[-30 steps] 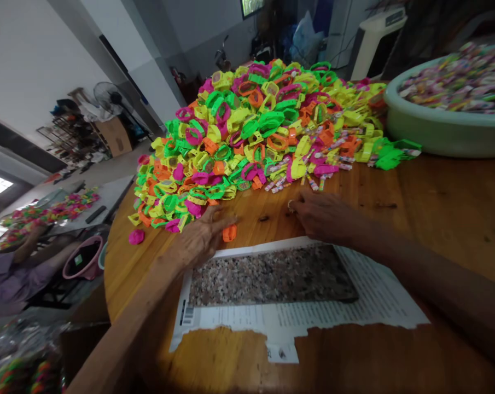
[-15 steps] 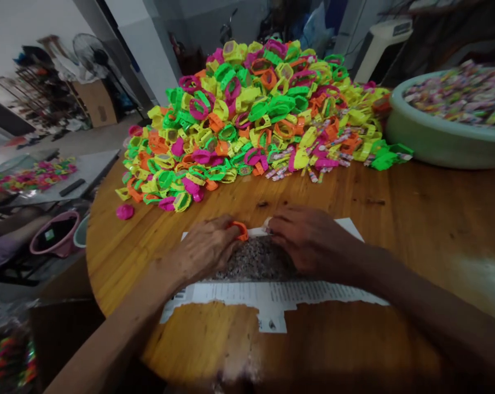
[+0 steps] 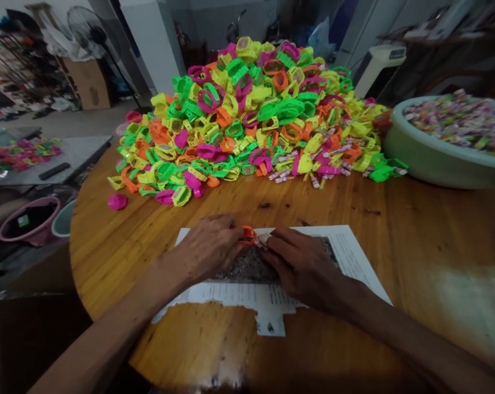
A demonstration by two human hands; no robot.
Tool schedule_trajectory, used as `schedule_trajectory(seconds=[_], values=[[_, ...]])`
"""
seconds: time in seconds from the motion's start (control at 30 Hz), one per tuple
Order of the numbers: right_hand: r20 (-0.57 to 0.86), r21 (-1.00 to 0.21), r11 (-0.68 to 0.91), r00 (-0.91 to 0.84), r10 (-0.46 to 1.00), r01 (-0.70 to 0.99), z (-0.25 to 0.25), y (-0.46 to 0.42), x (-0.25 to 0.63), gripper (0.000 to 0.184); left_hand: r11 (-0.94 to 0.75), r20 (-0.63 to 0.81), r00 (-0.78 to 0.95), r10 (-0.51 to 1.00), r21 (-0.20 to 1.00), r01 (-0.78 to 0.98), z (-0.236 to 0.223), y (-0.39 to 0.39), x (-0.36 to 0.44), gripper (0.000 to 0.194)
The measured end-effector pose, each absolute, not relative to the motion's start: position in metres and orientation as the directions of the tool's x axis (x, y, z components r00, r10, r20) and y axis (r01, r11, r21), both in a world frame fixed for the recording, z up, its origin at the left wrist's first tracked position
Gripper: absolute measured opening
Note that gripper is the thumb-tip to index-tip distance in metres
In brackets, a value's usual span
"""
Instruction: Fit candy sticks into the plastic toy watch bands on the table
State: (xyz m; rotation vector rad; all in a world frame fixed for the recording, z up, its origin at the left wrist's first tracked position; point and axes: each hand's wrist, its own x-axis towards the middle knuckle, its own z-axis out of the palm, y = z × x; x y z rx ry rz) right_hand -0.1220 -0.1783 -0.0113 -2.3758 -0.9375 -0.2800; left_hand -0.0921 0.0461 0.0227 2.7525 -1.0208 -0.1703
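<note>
Over the speckled stone slab (image 3: 247, 269) on the bench (image 3: 395, 219), the left hand (image 3: 208, 249) is pinching an orange plastic ring (image 3: 247, 235) in a closed grip, while the right hand (image 3: 302, 265), fingertips closed on a small pale piece (image 3: 263, 238), is touching it; beyond both grips, the heap of neon rings (image 3: 255, 115) is lying.

both hands (image 3: 255, 257) on orange ring (image 3: 247, 235)

Standing fan (image 3: 84, 28) beside white pillar (image 3: 149, 41), dim room.

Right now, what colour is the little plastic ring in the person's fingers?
Orange. The little ring shows best in the head view, pinched by the left hand.
</note>
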Motion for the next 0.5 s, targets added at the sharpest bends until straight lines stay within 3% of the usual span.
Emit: schedule_trajectory(seconds=[0.13, 0.33, 0.5], values=[[0.389, -0.386, -0.629, 0.737, 0.553, 0.675, -0.015, -0.177, -0.123, 0.016, -0.728, -0.015, 0.747, -0.665, 0.234, -0.644, 0.020, 0.046, -0.092, 0.034], [0.282, -0.229, -0.673, 0.709, 0.646, 0.704, -0.012, -0.177, -0.123, 0.019, -0.713, 0.016, 0.751, -0.661, 0.300, -0.634, 0.016, 0.047, -0.092, 0.034], [0.213, 0.004, -0.680, 0.664, 0.717, 0.733, -0.001, -0.162, -0.129, 0.017, -0.647, 0.157, 0.729, -0.667, 0.365, -0.670, 0.009, 0.051, -0.091, 0.031]])
